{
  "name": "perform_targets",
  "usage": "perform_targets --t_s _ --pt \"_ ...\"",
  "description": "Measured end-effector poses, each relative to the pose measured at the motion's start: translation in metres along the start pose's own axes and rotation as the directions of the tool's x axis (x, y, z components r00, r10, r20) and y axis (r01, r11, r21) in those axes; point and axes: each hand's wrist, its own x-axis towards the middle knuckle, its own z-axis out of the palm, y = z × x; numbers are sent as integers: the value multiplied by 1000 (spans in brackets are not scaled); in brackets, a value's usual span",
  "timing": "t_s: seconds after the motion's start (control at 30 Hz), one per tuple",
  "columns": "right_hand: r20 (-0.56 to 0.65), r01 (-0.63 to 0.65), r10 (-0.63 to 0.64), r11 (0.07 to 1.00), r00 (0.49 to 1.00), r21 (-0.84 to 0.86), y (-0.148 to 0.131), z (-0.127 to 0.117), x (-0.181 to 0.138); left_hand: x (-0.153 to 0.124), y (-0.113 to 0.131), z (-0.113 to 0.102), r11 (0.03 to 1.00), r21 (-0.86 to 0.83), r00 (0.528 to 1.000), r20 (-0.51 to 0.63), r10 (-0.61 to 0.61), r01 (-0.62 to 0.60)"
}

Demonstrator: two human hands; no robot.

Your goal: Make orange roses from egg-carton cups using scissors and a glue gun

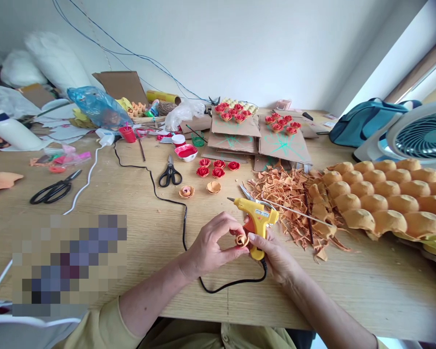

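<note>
Between thumb and fingers, my left hand (218, 240) pinches a small rolled rosebud (241, 240) of orange egg-carton pulp. My right hand (276, 252) is wrapped round the handle of a yellow glue gun (258, 218), its nozzle pointing up and left. The right thumb reaches to the bud's edge. Just beyond lie an orange carton cup (214, 187) and a cup with a curled centre (186, 192). Behind these sit several red painted roses (218, 169). Black-handled scissors (170, 173) rest to their left.
Orange carton scraps (287, 198) pile up right of the glue gun, beside a large egg tray (388, 194). The gun's black cord (184, 228) loops across the table. Cardboard pieces (283, 145) with red roses stand at the back, near a bowl of red paint (186, 152). A fan (421, 135) is far right.
</note>
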Motion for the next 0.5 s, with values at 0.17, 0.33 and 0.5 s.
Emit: perform_targets --t_s 0.17,0.33,0.5 --pt "-12 -5 5 1000 1000 16 0 0 0 0 -1 0 1000 11 1000 9 27 -27" --pt "0 -27 27 998 1000 60 0 1 0 -1 -2 0 999 8 999 21 46 -46" --pt "-6 -5 5 1000 1000 22 0 1 1 -2 -3 -1 998 17 998 18 56 -56"
